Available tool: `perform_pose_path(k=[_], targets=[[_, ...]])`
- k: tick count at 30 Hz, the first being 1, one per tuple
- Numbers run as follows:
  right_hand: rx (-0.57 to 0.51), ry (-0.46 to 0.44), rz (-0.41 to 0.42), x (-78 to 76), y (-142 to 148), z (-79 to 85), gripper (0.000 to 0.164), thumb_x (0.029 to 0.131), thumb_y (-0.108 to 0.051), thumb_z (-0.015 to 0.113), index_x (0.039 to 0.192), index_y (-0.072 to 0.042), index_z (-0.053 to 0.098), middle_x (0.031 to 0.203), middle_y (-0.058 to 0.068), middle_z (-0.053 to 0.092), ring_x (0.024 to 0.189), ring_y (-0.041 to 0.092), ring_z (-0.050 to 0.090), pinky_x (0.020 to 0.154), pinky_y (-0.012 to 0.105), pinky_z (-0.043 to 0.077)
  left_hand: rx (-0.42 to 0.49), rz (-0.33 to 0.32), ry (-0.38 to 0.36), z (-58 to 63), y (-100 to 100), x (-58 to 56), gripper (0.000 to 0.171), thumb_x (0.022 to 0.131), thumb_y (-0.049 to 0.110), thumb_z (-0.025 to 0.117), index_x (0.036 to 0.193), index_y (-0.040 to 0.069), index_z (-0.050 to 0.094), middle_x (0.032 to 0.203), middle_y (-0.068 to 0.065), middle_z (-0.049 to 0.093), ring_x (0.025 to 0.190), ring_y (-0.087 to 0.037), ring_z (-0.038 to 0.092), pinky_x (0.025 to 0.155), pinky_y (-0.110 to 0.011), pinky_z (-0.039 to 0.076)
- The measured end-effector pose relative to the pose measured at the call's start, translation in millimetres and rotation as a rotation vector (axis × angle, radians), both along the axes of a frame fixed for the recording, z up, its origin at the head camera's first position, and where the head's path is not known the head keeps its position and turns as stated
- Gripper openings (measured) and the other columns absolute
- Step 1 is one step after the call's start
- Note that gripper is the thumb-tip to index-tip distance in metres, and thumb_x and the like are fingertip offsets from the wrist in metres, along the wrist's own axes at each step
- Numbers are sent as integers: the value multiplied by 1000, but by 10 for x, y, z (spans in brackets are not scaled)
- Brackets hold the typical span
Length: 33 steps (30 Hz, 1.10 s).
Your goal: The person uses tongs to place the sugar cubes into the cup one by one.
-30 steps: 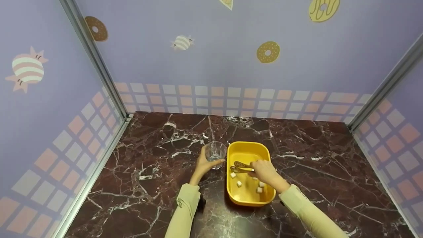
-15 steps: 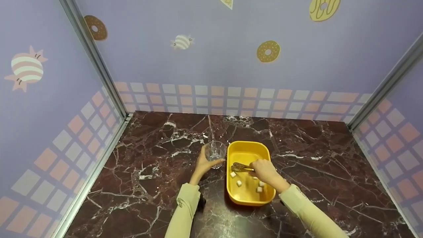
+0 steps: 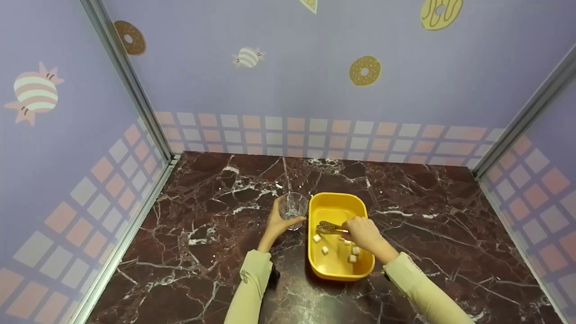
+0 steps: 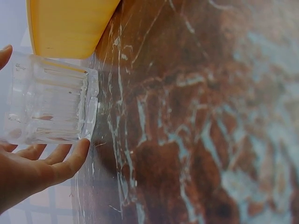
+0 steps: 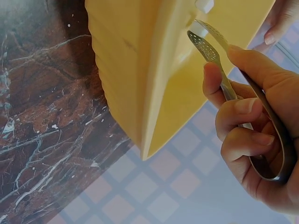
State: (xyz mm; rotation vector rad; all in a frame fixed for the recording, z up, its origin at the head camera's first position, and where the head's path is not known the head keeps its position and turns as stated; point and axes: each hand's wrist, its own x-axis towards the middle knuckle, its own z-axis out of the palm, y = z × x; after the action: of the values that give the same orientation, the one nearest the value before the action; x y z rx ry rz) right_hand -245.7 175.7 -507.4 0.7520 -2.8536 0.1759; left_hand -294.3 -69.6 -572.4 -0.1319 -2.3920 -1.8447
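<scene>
A clear drinking glass (image 3: 293, 210) stands upright on the table, just left of the yellow tub. My left hand (image 3: 280, 223) holds it, thumb on the near side and fingers around the far left side. In the left wrist view, the fingertips reach low on the glass (image 4: 51, 100). Over the tub, my right hand (image 3: 362, 231) grips metal tongs (image 3: 330, 228) with perforated tips. The right wrist view shows the tongs' tips close together, with a white cube (image 5: 198, 29) right at them; I cannot tell whether they pinch it. Several white cubes (image 3: 325, 250) lie on the tub's floor.
The yellow tub (image 3: 313, 265) has raised walls and rounded corners, its long side close to the glass. Dark red marble (image 3: 202, 243) covers the table. Purple panels (image 3: 288, 90) enclose the back and both sides, with a metal rail (image 3: 103, 265) along the left edge.
The tongs' tips have drawn closer together, and the right hand has shifted very slightly right. The left hand and the glass have stayed in place.
</scene>
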Motion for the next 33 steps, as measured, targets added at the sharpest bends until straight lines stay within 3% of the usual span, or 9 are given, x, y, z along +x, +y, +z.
perform_pose_path(k=[13, 20, 28, 33], targets=[[-13, -16, -19, 23, 84, 173, 16, 70, -24, 73, 63, -14, 62, 57, 1, 59, 48, 21, 52, 38, 34, 37, 1, 10, -10, 7, 6, 18, 93, 56, 27, 83, 131, 4, 33, 126, -25, 47, 116, -37, 45, 102, -48, 34], [-15, 9, -18, 25, 133, 254, 15, 71, -23, 73, 65, -14, 62, 59, 1, 60, 51, 23, 55, 39, 34, 38, 10, -17, 31, 8, 1, 10, 92, 57, 26, 83, 130, 2, 32, 124, -28, 47, 114, -40, 46, 99, -49, 37], [-26, -11, -41, 10, 169, 317, 13, 72, -25, 72, 68, -15, 64, 56, 2, 58, 48, 19, 51, 38, 31, 34, -23, 16, -8, 20, 2, 18, 92, 56, 32, 83, 131, 8, 34, 126, -22, 47, 117, -36, 45, 101, -47, 35], [-45, -12, -44, 2, 176, 389, 14, 73, -24, 71, 68, -14, 63, 54, 2, 56, 46, 17, 48, 37, 28, 32, -5, 7, -5, 19, 5, 9, 93, 57, 30, 83, 131, 5, 33, 126, -25, 47, 117, -37, 45, 101, -47, 35]])
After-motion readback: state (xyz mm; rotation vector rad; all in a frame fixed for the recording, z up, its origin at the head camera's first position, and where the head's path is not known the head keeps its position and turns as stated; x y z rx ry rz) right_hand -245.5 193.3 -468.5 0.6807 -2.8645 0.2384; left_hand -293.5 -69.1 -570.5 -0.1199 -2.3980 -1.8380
